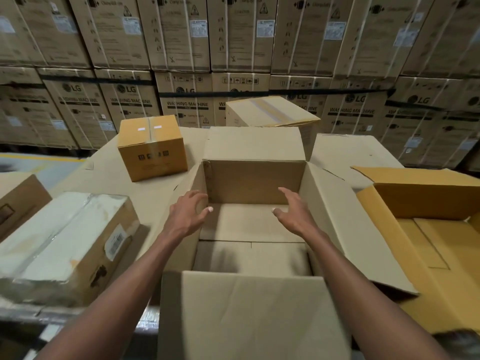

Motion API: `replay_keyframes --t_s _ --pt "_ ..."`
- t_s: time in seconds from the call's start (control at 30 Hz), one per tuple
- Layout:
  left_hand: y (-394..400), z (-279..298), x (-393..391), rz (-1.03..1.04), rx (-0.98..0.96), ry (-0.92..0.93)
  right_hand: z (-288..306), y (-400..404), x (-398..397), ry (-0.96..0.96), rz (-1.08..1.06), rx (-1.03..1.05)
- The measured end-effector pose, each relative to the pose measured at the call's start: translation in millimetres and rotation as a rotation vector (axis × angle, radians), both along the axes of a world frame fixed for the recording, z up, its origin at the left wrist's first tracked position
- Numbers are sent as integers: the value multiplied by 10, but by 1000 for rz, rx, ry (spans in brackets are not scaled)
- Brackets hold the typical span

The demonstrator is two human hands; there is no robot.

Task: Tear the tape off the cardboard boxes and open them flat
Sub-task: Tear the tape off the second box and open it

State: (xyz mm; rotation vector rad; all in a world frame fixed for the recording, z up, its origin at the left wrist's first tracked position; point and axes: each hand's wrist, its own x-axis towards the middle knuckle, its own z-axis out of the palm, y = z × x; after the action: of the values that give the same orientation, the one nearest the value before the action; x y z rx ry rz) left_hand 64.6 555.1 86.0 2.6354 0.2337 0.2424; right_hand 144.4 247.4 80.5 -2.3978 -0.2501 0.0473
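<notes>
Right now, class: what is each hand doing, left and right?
Left hand: open, fingers spread, holding nothing, over the open box.
Right hand: open, fingers spread, holding nothing, over the same box.

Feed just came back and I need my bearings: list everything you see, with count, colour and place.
Open box: one, brown, centre, flaps spread.
Yellow box: one, open, right.
Small sealed box: one, orange-brown, taped, back left.
Pale taped box: one, back centre.
White-wrapped box: one, left.
Box corner: one, brown, far left.
Washing machine cartons: many, brown, stacked behind.
Left hand: open, over the open box.
Right hand: open, likewise.
</notes>
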Motion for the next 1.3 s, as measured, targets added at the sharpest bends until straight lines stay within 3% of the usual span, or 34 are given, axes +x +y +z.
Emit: replay_keyframes --t_s 0.17,0.4,0.53,0.63,0.77,0.9,1.0,1.17,1.3 --pt "25 -145 -628 74 -29 9 -75 -477 -491 -28 -108 -65" --pt "-39 -203 -1106 130 -78 -2 -1 -775 -1080 -135 -147 34" --pt "-14 -235 -1264 169 -246 -70 82 -917 -1303 -208 -317 30" --pt "84 -256 -1403 272 -466 -75 44 -1164 -1413 -166 -569 53" --pt "212 -427 -1542 314 -605 -51 -140 -1459 -1544 31 -836 285" --pt "69 -477 -1539 328 -714 -96 -361 -1510 -1569 124 -846 718" --pt "-27 -435 -1561 353 -734 -125 -384 -1516 -1522 98 -811 919" --pt "-19 -497 -1562 387 -728 -146 -286 -1535 -1476 31 -868 1059" --pt "71 -652 -1608 437 -717 -146 -160 -1534 -1499 -104 -849 985"
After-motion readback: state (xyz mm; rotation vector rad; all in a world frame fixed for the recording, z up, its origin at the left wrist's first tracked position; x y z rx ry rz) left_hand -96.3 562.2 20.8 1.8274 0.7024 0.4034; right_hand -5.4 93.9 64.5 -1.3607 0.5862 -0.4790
